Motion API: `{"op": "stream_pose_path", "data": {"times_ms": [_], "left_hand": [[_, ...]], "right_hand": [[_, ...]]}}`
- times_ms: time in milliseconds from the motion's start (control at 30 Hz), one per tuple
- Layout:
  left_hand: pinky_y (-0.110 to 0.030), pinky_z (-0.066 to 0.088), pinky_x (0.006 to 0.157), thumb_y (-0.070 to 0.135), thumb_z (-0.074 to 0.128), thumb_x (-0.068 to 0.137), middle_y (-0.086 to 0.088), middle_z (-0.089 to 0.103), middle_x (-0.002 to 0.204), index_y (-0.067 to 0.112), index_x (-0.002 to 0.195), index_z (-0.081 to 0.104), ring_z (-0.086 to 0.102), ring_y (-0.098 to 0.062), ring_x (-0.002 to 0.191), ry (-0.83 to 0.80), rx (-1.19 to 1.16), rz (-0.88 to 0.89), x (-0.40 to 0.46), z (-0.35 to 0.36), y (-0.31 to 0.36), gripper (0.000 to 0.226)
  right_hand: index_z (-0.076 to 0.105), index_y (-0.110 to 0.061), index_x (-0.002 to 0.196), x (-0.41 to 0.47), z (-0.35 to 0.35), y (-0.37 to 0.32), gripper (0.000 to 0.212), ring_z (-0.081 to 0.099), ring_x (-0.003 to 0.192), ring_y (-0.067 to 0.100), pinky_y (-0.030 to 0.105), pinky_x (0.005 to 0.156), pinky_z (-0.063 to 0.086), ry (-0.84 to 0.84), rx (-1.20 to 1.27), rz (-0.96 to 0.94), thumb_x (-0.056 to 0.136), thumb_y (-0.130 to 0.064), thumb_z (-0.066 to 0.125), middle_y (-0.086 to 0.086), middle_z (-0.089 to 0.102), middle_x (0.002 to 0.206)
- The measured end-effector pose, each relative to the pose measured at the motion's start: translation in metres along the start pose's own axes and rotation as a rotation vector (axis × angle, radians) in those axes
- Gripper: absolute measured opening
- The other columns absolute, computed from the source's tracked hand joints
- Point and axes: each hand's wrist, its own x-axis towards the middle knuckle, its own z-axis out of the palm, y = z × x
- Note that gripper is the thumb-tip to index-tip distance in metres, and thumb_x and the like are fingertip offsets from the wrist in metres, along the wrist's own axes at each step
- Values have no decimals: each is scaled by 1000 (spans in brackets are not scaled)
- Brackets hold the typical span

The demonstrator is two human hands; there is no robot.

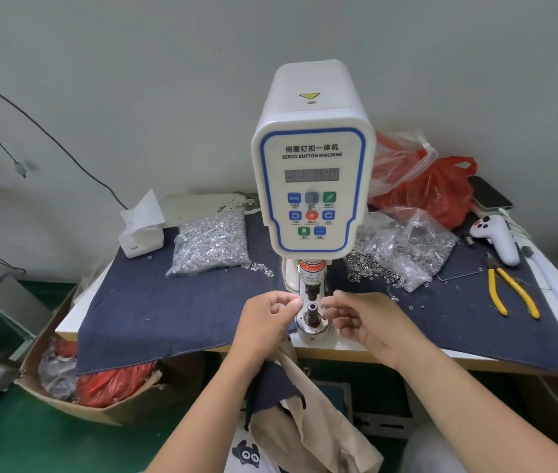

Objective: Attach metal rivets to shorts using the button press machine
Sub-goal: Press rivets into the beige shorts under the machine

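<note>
White button machine (313,158) with blue trim and blue, green and red buttons. Navy cloth (175,315) over the white tabletop (557,295), yellow-handled pliers (509,291), red plastic bag (438,192), beige shorts (308,435), green floor (15,435).

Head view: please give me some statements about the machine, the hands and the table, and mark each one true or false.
1. Both hands, left hand and right hand, are beside the lower die. True.
2. The yellow pliers lie left of the button machine. False: on its right.
3. The beige shorts are spread under the press. False: they hang below the table edge.
4. A tissue box stands left of the machine. True.
</note>
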Motion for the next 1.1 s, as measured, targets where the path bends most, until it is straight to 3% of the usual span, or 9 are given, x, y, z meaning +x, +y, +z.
{"op": "stream_pose_path", "data": {"times_ms": [133,233,433,567,733,967,1100], "left_hand": [[-8,39,53,31,70,100,15,48,48,25,95,78,42,2,47,-17,29,28,-2,6,4,12],[-7,40,55,27,69,102,17,49,45,25,93,76,46,4,47,-41,91,62,-4,9,8,11],[-8,42,56,27,74,98,21,55,48,38,83,66,52,5,49,-25,235,88,-3,10,16,21],[-10,45,56,30,74,98,17,56,48,37,85,64,56,2,52,-20,345,85,-4,9,25,17],[-20,48,63,30,72,97,11,60,64,28,90,65,70,-11,75,-21,472,59,-2,9,38,10],[-12,38,58,32,70,98,5,65,83,28,94,62,63,-10,81,-9,564,37,1,11,48,10],[-15,39,58,32,72,97,1,66,83,27,94,64,62,-12,79,-19,539,26,0,10,46,10]], "right_hand": [[80,-5,92,10,-24,4,27,55,51,8,19,48,47,200,-77,-100,101,-21,60,5,69,69],[79,-5,95,13,-41,14,27,55,54,10,23,48,45,259,-137,-161,103,-20,58,5,68,68],[78,-4,91,17,-45,18,28,57,55,12,25,49,47,216,-146,-192,104,-19,58,7,67,68],[78,-4,92,15,-44,18,28,57,56,13,27,51,48,211,-168,-204,104,-18,56,6,67,67],[78,-6,94,13,-44,18,29,59,59,13,28,55,50,204,-198,-215,105,-20,56,5,67,69],[78,-8,94,13,-46,19,29,60,60,14,28,57,51,198,-209,-216,105,-22,55,4,68,69],[79,-9,93,12,-46,19,30,61,60,13,26,57,52,197,-226,-221,105,-22,55,4,68,69]]}}
